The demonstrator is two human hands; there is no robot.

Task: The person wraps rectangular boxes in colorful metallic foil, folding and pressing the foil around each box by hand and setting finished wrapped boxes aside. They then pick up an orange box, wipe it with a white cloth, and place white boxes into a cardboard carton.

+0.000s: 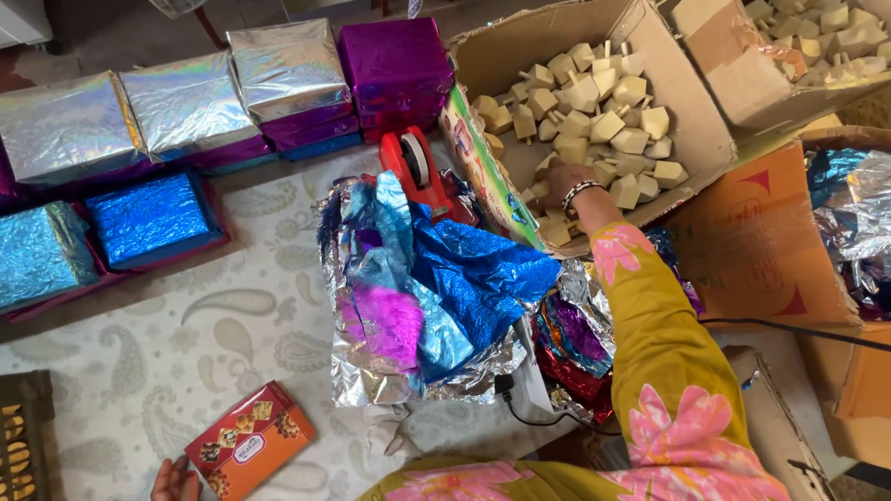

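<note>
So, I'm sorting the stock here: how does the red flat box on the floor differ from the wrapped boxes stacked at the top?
The red flat box is thin, with printed pictures of sweets on card; the wrapped boxes are thicker and covered in shiny foil of silver, blue or purple. The red flat box lies alone by the left hand; the wrapped boxes sit stacked in rows. Both are rectangular and closed.

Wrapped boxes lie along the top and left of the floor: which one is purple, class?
The purple box, at the right end of the top row, beside the open cardboard carton. The others in that row are silver; the two at the left are blue.
</note>
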